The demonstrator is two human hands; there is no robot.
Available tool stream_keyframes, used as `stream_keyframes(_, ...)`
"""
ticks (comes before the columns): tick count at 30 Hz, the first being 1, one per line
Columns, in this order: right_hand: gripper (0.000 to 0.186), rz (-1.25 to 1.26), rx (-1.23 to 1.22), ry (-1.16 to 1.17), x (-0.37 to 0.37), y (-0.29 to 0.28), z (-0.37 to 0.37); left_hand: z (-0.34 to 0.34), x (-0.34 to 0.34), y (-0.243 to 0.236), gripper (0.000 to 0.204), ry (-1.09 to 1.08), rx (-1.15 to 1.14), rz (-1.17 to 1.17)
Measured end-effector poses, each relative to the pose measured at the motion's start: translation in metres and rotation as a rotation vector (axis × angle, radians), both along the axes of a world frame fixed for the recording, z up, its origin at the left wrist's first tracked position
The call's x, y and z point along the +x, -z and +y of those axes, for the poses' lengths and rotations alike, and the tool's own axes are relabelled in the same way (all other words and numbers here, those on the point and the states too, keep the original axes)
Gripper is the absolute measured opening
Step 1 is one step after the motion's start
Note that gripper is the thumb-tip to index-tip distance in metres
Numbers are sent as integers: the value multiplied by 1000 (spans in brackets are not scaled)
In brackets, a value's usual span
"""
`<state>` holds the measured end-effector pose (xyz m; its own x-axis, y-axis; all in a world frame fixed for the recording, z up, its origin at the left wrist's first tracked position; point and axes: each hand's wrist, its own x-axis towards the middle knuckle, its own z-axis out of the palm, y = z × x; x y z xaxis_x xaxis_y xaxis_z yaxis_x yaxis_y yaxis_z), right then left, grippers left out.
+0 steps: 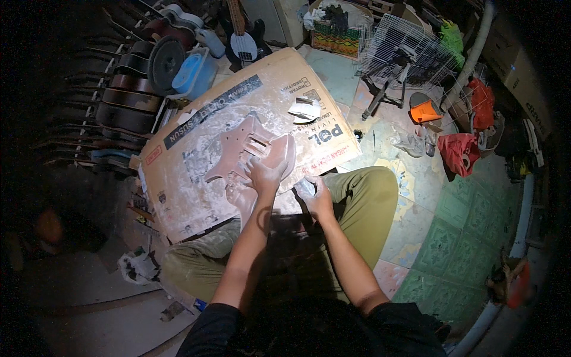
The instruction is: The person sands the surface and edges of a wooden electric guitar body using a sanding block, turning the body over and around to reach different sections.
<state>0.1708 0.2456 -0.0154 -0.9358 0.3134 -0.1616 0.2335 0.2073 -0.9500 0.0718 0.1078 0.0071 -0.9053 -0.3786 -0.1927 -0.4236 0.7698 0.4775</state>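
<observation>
A dusty, pinkish-brown electric guitar body (pixel 239 149) with cut-out cavities lies on a flat cardboard sheet (pixel 178 205). My left hand (pixel 265 176) presses on it and grips it beside the cavities. Just right of the guitar body, near the cardboard's front edge, my right hand (pixel 318 199) is closed on a small greyish pad (pixel 306 188). That pad's exact kind is unclear. Pale dust coats both hands and much of the cardboard. Farther up the sheet rests a folded white-and-dark piece of paper (pixel 305 110).
Several guitars (pixel 128 98) stand in a row at the left, beside a blue plastic container (pixel 193 74). A dark guitar (pixel 242 44) leans behind the cardboard. At the right are a wire rack (pixel 410 44), a black stand (pixel 386 83), an orange object (pixel 424 112) and a red bag (pixel 458 153).
</observation>
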Motion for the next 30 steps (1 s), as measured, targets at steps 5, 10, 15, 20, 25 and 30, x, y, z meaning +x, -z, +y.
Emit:
stream_keyframes(5, 43, -13, -6, 31, 0, 0, -2, -3, 0, 7, 106, 1, -9, 33)
stream_keyframes(10, 44, -2, -19, 12, -2, 3, -3, -17, 5, 14, 104, 98, 59, 108)
stream_keyframes(15, 43, 38, -22, 16, 0, 5, -6, -9, 2, 21, 105, 22, 28, 91)
stream_keyframes(20, 42, 44, -1, 36, -1, 10, -2, -10, -1, 27, 104, 38, 98, 132)
stream_keyframes(25, 45, -16, -67, 41, -2, -1, -6, -18, 0, 25, 102, 55, 122, 143)
stream_keyframes(30, 46, -42, -51, 47, -1, -2, -5, -5, 5, 12, 103, 50, 16, 102)
